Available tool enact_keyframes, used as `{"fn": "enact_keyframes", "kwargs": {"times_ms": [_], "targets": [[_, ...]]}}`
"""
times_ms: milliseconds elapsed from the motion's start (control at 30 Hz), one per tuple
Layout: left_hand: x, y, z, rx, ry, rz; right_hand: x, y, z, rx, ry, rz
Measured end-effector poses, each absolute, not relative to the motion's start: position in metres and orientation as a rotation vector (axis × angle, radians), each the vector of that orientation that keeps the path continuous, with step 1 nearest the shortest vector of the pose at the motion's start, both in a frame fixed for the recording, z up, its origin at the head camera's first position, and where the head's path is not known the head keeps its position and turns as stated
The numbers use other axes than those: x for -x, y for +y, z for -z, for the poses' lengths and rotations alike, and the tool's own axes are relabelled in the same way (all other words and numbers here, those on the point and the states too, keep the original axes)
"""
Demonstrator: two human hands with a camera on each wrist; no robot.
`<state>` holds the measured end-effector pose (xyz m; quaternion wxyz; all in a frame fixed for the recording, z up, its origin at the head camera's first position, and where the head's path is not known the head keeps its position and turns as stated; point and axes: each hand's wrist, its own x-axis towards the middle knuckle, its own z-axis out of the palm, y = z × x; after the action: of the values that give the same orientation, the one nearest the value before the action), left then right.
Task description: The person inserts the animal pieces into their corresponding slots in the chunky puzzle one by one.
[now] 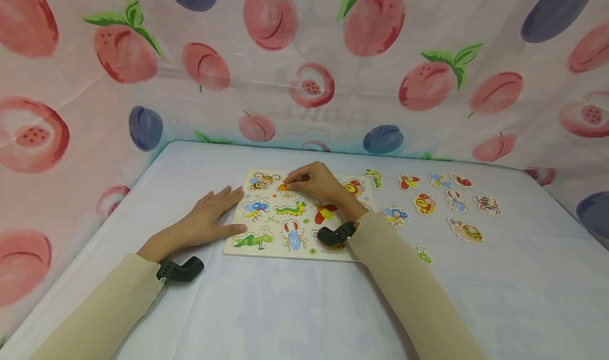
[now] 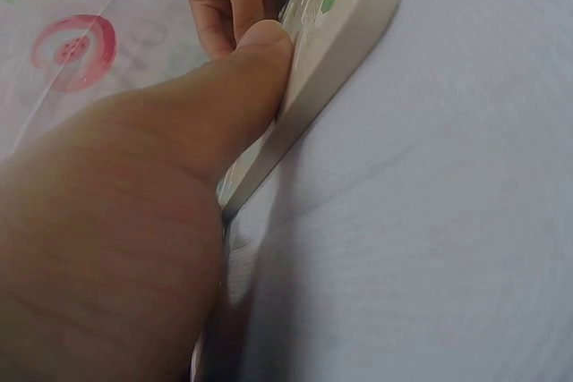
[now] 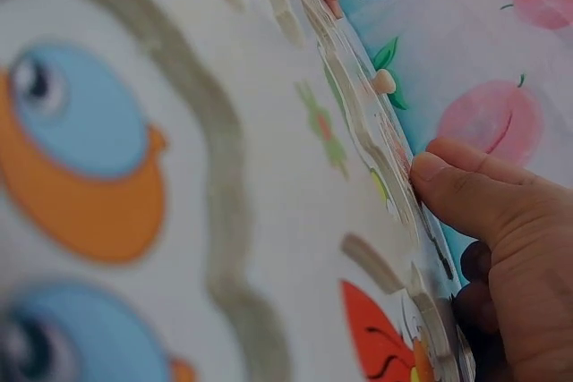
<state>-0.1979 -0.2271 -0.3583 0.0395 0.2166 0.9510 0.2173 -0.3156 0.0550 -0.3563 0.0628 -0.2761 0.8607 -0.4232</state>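
A wooden insect puzzle board (image 1: 276, 252) lies on the table, with coloured insect pictures in its recesses. Along its left edge my left hand (image 1: 204, 220) lies spread, palm down; in the left wrist view its thumb (image 2: 260, 51) presses on the board's rim. My right hand (image 1: 319, 183) reaches over the board's top row and pinches an orange striped insect puzzle piece (image 1: 286, 190) between thumb and index finger. That piece sits at the recess beside the bee piece (image 1: 263, 181), whose small round knob (image 3: 383, 82) shows in the right wrist view.
Several loose insect pieces lie right of the board, among them a caterpillar (image 1: 374, 178), a mosquito (image 1: 396, 215), a snail (image 1: 466, 230) and a spider (image 1: 487, 204). A green insect piece (image 1: 424, 255) lies nearer the front. A fruit-print cloth (image 1: 266, 95) hangs behind the white table (image 1: 285, 312).
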Motion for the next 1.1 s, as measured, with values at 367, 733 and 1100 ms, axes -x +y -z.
{"fn": "enact_keyframes", "kwargs": {"times_ms": [367,733,1100], "targets": [[0.1989,-0.2267,0.3564,-0.67,2.907,-0.677,0.3147,0.0539,0.3544,0.814,2.608,1.262],[0.2,-0.2286,0.3591,-0.666,2.907,-0.67,0.3145,0.0528,0.3523,0.815,2.593,1.221],[0.2005,-0.2282,0.3601,-0.665,2.91,-0.671,0.3148,0.0532,0.3489,0.806,2.61,1.133]]}}
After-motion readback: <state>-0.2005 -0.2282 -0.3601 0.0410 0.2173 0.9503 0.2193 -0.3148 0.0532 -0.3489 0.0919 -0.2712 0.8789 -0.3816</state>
